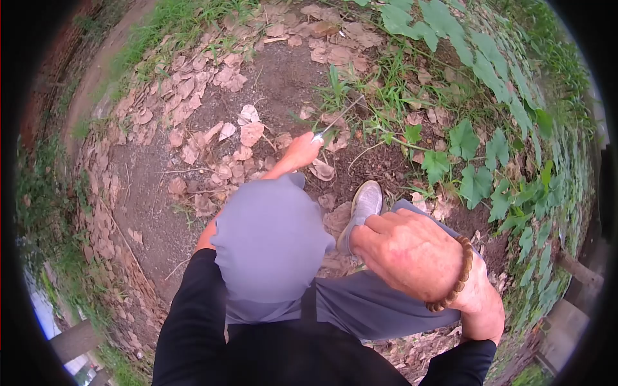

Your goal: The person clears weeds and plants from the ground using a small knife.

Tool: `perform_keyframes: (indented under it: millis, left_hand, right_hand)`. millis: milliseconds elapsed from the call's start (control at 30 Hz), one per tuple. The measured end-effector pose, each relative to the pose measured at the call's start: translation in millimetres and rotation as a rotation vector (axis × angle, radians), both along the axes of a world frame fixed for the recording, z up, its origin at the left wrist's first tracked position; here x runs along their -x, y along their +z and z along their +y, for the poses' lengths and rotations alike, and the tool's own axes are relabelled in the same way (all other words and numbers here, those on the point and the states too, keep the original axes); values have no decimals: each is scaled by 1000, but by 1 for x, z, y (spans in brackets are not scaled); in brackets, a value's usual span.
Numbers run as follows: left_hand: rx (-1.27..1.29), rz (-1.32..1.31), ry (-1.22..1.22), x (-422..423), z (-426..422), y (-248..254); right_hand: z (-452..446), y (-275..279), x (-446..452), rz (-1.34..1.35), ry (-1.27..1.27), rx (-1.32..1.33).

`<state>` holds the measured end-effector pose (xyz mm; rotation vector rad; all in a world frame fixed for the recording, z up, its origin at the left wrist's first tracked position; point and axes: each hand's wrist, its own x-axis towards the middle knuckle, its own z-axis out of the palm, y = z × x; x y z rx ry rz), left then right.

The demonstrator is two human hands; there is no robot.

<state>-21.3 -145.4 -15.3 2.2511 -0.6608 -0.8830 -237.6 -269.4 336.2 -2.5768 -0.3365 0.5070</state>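
Note:
My left hand (pixel 302 152) reaches forward past my knee, its fingers wrapped round the pale grip of a thin-shafted hand tool (pixel 337 122). The shaft slants up and to the right. Its far end meets a tuft of grass (pixel 386 96) beside bare soil; a small dark head seems to be there, but its shape is unclear. My right hand (pixel 405 254), with a brown beaded bracelet (pixel 458 276) at the wrist, is curled above my right leg, near my grey shoe (pixel 367 204). Its fingertips are hidden beneath it, and I cannot see whether it holds anything.
Dry fallen leaves (pixel 193 83) cover much of the brown soil (pixel 277 77). Large-leaved green vines (pixel 476 183) spread along the right side. My bent knee (pixel 270 238) rises in the middle. Wooden boards (pixel 566 328) stand at the lower right.

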Motion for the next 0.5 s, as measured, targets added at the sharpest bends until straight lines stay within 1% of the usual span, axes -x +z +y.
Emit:
perform_keyframes:
  millis: [67,200,233,333,400,500]
  left_hand:
    - [-35,-28,-47,1,10,-16]
    - [-104,37,-64,3,22,-3]
    - [-101,19,-68,3,22,-2]
    - [-85,-33,-86,-4,24,-21]
    - [-10,-90,-70,-2,25,-33]
    - [28,-80,-49,2,20,-27]
  right_hand:
    - [0,0,0,-3,-10,-19]
    - [-2,0,4,-7,-25,6]
    - [-3,0,5,-19,-20,19]
    - [-2,0,7,-67,-34,-17]
    - [-3,1,7,-60,-28,-18]
    - [-3,3,5,-43,-9,-24]
